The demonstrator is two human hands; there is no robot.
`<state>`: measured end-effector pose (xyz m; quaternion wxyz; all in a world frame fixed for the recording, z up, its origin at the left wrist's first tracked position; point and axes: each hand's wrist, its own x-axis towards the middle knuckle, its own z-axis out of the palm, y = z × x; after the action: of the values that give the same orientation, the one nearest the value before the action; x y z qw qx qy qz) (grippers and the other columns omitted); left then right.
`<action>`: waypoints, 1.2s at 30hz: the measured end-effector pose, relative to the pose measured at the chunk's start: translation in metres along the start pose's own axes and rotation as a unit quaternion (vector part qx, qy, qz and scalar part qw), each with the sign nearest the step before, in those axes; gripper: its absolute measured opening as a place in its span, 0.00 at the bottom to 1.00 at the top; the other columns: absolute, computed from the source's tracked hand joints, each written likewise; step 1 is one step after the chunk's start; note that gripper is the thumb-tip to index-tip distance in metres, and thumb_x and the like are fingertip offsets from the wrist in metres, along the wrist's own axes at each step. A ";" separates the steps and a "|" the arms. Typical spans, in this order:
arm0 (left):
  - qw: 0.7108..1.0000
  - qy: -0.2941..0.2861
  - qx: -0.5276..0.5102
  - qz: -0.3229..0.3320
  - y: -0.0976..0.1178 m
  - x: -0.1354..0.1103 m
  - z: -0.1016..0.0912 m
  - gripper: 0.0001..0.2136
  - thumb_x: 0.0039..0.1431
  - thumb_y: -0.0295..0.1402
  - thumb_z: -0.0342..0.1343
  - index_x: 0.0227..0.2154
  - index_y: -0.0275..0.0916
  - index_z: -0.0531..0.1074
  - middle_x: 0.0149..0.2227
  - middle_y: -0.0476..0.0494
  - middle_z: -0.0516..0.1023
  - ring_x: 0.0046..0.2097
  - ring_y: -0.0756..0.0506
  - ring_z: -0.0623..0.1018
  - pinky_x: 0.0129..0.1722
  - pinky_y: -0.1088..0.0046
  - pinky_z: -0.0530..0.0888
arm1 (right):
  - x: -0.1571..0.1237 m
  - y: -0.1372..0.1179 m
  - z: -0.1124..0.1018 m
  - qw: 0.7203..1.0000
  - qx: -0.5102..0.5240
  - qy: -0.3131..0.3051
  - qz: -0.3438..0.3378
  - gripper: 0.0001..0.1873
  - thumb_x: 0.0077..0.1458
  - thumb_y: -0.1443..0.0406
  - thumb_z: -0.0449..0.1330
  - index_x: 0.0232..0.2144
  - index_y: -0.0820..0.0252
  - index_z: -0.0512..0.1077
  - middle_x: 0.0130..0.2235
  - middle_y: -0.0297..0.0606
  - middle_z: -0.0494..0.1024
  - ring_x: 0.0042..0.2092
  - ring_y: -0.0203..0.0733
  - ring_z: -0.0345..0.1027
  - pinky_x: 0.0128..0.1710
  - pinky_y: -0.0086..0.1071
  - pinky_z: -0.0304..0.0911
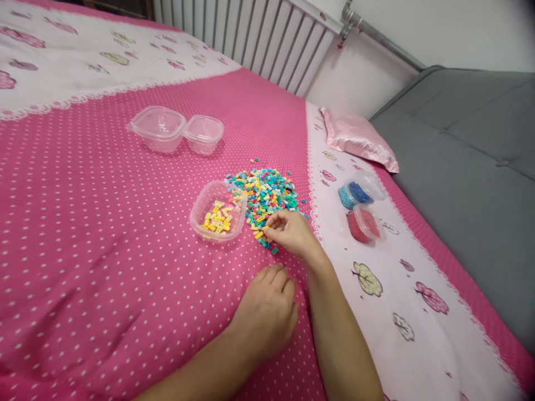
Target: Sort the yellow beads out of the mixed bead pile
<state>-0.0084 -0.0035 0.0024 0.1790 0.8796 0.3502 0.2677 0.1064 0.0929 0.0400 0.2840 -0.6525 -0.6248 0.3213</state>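
A pile of small colourful plastic toy bricks [270, 192] lies on the pink dotted bedspread. At its near edge my right hand [292, 234] pinches a small yellow brick [264, 228] between thumb and forefinger. My left hand [267, 306] rests on the bedspread just below the pile, back upward. Its fingers are curled in and the palm is hidden, so I cannot tell what it holds. Left of the pile, touching its edge, a clear plastic tub [196, 220] contains several yellow bricks [218, 218].
Two clear tubs, a larger one [161, 146] and a smaller one [204, 146], stand side by side farther back. On the right are tubs of blue bricks [360, 192] and red bricks [361, 227]. A pink pillow [359, 136] lies near the grey headboard [468, 150]; a radiator [251, 36] stands behind.
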 end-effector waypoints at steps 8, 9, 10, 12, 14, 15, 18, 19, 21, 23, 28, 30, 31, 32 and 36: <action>1.000 -0.010 0.001 -0.005 0.001 0.000 -0.002 0.10 0.55 0.29 0.49 0.38 0.33 0.72 0.42 0.36 0.74 0.47 0.39 0.71 0.50 0.58 0.70 | 0.003 -0.002 -0.016 0.890 0.440 -0.027 0.116 0.13 0.34 0.69 0.69 0.26 0.61 0.70 0.24 0.30 0.76 0.27 0.30 0.72 0.25 0.18 0.66; 1.000 -0.009 0.001 -0.004 0.001 0.000 -0.002 0.10 0.56 0.29 0.49 0.38 0.33 0.72 0.42 0.36 0.74 0.47 0.39 0.71 0.50 0.58 0.70 | 0.004 -0.002 -0.017 0.865 0.484 -0.024 0.132 0.13 0.35 0.71 0.68 0.27 0.61 0.70 0.25 0.30 0.76 0.28 0.29 0.72 0.26 0.17 0.67; 1.000 -0.008 0.001 -0.002 0.001 0.000 -0.002 0.10 0.56 0.29 0.49 0.38 0.33 0.72 0.42 0.36 0.74 0.47 0.39 0.71 0.50 0.58 0.70 | 0.006 -0.003 -0.018 0.839 0.523 -0.022 0.150 0.14 0.35 0.72 0.68 0.27 0.61 0.70 0.25 0.30 0.76 0.29 0.29 0.72 0.26 0.16 0.68; 1.000 -0.005 -0.001 -0.002 0.001 0.000 -0.001 0.11 0.56 0.29 0.49 0.38 0.32 0.73 0.42 0.36 0.74 0.47 0.39 0.71 0.50 0.58 0.70 | 0.008 -0.005 -0.019 0.787 0.590 -0.029 0.180 0.13 0.38 0.74 0.66 0.27 0.61 0.69 0.26 0.30 0.76 0.29 0.28 0.72 0.27 0.14 0.69; 1.000 -0.004 -0.002 -0.004 0.000 0.000 -0.001 0.11 0.56 0.29 0.50 0.39 0.32 0.73 0.42 0.36 0.74 0.47 0.39 0.71 0.51 0.58 0.70 | 0.009 -0.008 -0.020 0.736 0.645 -0.051 0.198 0.12 0.40 0.75 0.64 0.28 0.62 0.68 0.27 0.32 0.76 0.29 0.27 0.72 0.26 0.13 0.69; 1.000 -0.004 -0.002 -0.003 0.000 0.000 -0.001 0.11 0.56 0.29 0.50 0.39 0.32 0.73 0.42 0.36 0.74 0.47 0.39 0.71 0.51 0.58 0.70 | 0.009 -0.009 -0.020 0.713 0.670 -0.062 0.198 0.11 0.41 0.75 0.64 0.29 0.62 0.68 0.27 0.32 0.75 0.29 0.27 0.71 0.26 0.12 0.69; 1.000 -0.007 -0.001 -0.001 0.001 0.001 -0.001 0.11 0.56 0.30 0.49 0.39 0.32 0.72 0.42 0.35 0.74 0.47 0.39 0.71 0.50 0.58 0.70 | 0.006 -0.012 -0.019 0.658 0.728 -0.074 0.176 0.11 0.42 0.74 0.62 0.30 0.61 0.66 0.29 0.33 0.74 0.30 0.27 0.71 0.27 0.13 0.69; 1.000 -0.007 -0.001 -0.001 0.001 0.001 -0.002 0.12 0.57 0.30 0.49 0.40 0.32 0.72 0.42 0.35 0.74 0.47 0.39 0.71 0.50 0.58 0.70 | 0.006 -0.012 -0.018 0.646 0.741 -0.075 0.168 0.10 0.42 0.73 0.61 0.30 0.61 0.66 0.29 0.32 0.74 0.30 0.27 0.70 0.28 0.14 0.70; 1.000 -0.008 -0.002 -0.004 0.001 0.001 -0.002 0.12 0.57 0.29 0.48 0.40 0.32 0.72 0.42 0.36 0.74 0.47 0.39 0.71 0.50 0.58 0.70 | 0.004 -0.014 -0.018 0.632 0.754 -0.082 0.161 0.09 0.42 0.73 0.59 0.30 0.60 0.66 0.29 0.33 0.73 0.30 0.27 0.69 0.27 0.14 0.69; 1.000 -0.009 -0.003 -0.006 0.001 0.001 -0.002 0.11 0.57 0.29 0.48 0.39 0.32 0.73 0.42 0.36 0.74 0.47 0.39 0.71 0.50 0.59 0.70 | 0.003 -0.015 -0.018 0.635 0.750 -0.082 0.164 0.09 0.41 0.71 0.58 0.30 0.61 0.67 0.29 0.34 0.73 0.31 0.28 0.69 0.25 0.15 0.68; 1.000 -0.006 0.001 -0.003 0.000 -0.001 0.000 0.11 0.56 0.29 0.49 0.39 0.32 0.73 0.42 0.37 0.74 0.48 0.39 0.71 0.51 0.59 0.70 | 0.002 -0.016 -0.018 0.770 0.616 -0.038 0.163 0.08 0.41 0.65 0.61 0.27 0.64 0.70 0.25 0.32 0.71 0.23 0.26 0.62 0.15 0.15 0.53; 1.000 -0.005 0.000 -0.001 0.000 -0.001 0.000 0.11 0.56 0.29 0.49 0.40 0.33 0.73 0.43 0.37 0.74 0.48 0.39 0.71 0.51 0.59 0.69 | 0.001 -0.014 -0.017 0.856 0.499 -0.026 0.134 0.11 0.41 0.62 0.65 0.26 0.64 0.71 0.20 0.27 0.66 0.18 0.23 0.51 0.12 0.17 0.42; 1.000 -0.005 0.000 -0.002 -0.001 -0.001 0.000 0.11 0.56 0.29 0.49 0.40 0.33 0.73 0.43 0.37 0.74 0.48 0.39 0.71 0.51 0.59 0.69 | 0.001 -0.012 -0.017 0.894 0.433 -0.023 0.117 0.12 0.40 0.61 0.66 0.25 0.63 0.72 0.19 0.25 0.64 0.17 0.22 0.48 0.12 0.18 0.40; 1.000 -0.006 -0.001 -0.002 -0.001 -0.001 0.000 0.11 0.56 0.29 0.49 0.40 0.33 0.72 0.43 0.37 0.74 0.48 0.39 0.71 0.51 0.59 0.69 | 0.000 -0.010 -0.016 0.925 0.366 -0.023 0.099 0.13 0.39 0.60 0.67 0.24 0.63 0.72 0.18 0.24 0.63 0.17 0.23 0.47 0.14 0.19 0.40; 1.000 -0.005 -0.001 -0.002 0.000 0.000 0.000 0.11 0.56 0.29 0.49 0.40 0.32 0.72 0.43 0.36 0.74 0.48 0.39 0.71 0.50 0.58 0.70 | -0.003 -0.004 -0.013 0.995 0.081 -0.030 0.046 0.13 0.40 0.56 0.66 0.23 0.62 0.76 0.19 0.29 0.70 0.22 0.29 0.58 0.22 0.24 0.51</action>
<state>-0.0086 -0.0035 0.0027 0.1823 0.8799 0.3506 0.2637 0.1137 0.0905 0.0511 0.3023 -0.6454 -0.5744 0.4027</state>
